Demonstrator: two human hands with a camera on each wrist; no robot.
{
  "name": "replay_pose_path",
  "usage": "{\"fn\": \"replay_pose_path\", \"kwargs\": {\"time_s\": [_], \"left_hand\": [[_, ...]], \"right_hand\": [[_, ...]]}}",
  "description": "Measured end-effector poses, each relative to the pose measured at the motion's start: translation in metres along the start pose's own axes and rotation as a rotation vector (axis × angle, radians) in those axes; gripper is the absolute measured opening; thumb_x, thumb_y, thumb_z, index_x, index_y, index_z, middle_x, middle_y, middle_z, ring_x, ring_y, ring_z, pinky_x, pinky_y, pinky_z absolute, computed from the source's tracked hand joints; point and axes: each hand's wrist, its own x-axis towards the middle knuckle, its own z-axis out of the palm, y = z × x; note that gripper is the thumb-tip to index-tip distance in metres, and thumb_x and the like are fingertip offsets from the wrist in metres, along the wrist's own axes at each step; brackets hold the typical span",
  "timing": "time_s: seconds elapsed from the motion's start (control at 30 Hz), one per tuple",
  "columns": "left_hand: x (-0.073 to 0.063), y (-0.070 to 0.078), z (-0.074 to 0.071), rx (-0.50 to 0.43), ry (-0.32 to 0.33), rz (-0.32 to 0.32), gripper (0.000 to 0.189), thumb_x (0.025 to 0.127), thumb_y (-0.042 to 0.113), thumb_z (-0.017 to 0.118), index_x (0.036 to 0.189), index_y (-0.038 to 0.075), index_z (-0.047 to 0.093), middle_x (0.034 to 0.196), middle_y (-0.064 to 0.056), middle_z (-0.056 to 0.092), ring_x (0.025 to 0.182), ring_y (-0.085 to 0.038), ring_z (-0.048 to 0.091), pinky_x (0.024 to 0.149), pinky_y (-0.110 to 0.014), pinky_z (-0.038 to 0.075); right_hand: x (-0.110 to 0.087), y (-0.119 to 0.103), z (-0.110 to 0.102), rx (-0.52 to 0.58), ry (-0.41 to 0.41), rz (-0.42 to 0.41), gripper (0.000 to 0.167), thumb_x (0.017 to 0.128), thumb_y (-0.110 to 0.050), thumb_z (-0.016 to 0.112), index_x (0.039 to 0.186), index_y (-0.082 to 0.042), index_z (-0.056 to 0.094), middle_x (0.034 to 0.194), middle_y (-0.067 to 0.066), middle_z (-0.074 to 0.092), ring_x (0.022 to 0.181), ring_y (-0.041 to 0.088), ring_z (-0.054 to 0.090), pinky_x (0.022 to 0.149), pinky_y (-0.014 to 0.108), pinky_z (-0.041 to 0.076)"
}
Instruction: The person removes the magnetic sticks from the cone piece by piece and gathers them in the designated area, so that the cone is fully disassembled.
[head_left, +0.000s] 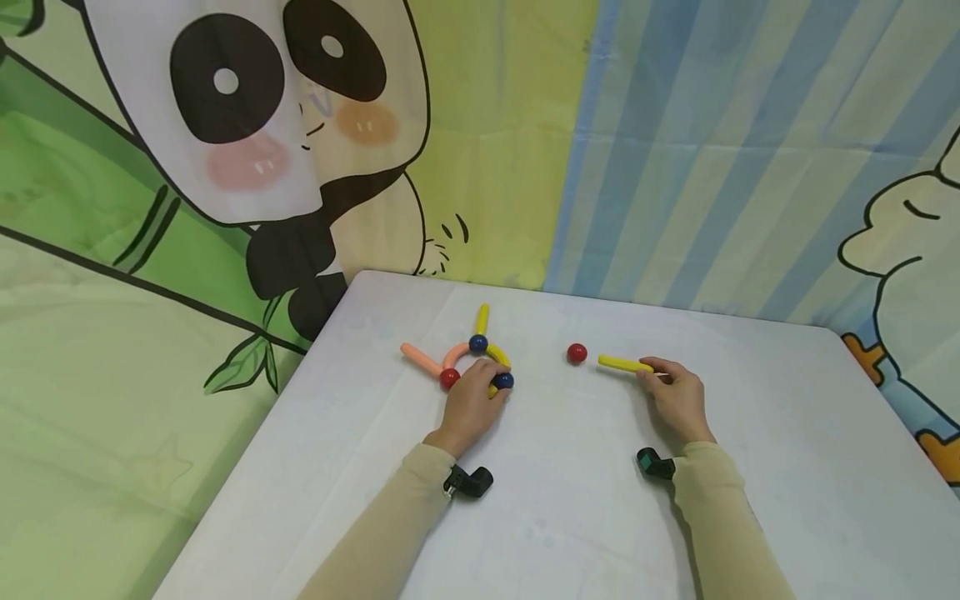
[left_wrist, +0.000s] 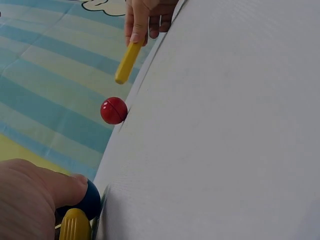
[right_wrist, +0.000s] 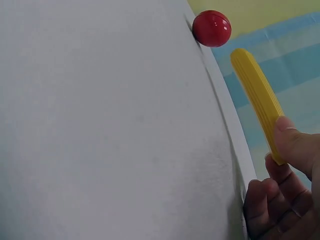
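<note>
My right hand (head_left: 678, 400) pinches a yellow rod (right_wrist: 257, 95) near one end, thumb on one side and fingers on the other. Its free end points at a loose red ball (head_left: 577, 353) on the table, with a small gap between them. At the left my left hand (head_left: 471, 408) grips a blue ball (left_wrist: 90, 202) at the near right of a ring of curved rods. Part of that ring lies hidden under the hand. Another blue ball (head_left: 477, 343) joins a straight yellow rod (head_left: 482, 319) at the top. A red ball (head_left: 449, 379) joins a straight orange rod (head_left: 422, 359).
The white table (head_left: 570, 517) has its far edge against a printed cloth backdrop (head_left: 675, 150) with a panda and stripes. Small black cameras (head_left: 468, 482) sit at both wrists.
</note>
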Motion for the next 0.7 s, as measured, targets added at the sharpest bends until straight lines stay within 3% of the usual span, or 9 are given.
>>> {"fn": "replay_pose_path", "kwargs": {"time_s": [0.27,0.5,0.7], "left_hand": [[-0.001,0.001,0.0,0.01,-0.002,-0.006,0.031,0.089,0.02,0.073,0.118,0.015,0.067,0.116,0.002,0.062,0.11,-0.013,0.061,0.096,-0.03,0.049],[0.0,0.002,0.0,0.015,0.002,-0.003,0.03,0.089,0.02,0.073,0.118,0.015,0.067,0.116,0.002,0.062,0.11,-0.014,0.061,0.096,-0.03,0.05],[-0.001,0.002,0.0,0.023,-0.002,-0.004,0.031,0.089,0.021,0.073,0.118,0.015,0.067,0.117,0.002,0.062,0.11,-0.013,0.06,0.096,-0.029,0.05]], "right_hand": [[0.01,0.006,-0.005,0.018,-0.021,0.047,0.035,0.096,-0.029,0.063,0.125,-0.009,0.066,0.118,0.017,0.06,0.069,0.011,0.059,0.055,0.02,0.047],[0.017,0.008,-0.003,-0.009,-0.029,0.076,0.035,0.096,-0.029,0.063,0.124,-0.009,0.067,0.112,0.017,0.064,0.065,0.01,0.056,0.053,0.02,0.045],[0.019,0.008,-0.004,-0.057,-0.05,0.065,0.036,0.095,-0.029,0.064,0.123,-0.008,0.068,0.108,0.016,0.065,0.07,0.014,0.055,0.055,0.02,0.043]]}}
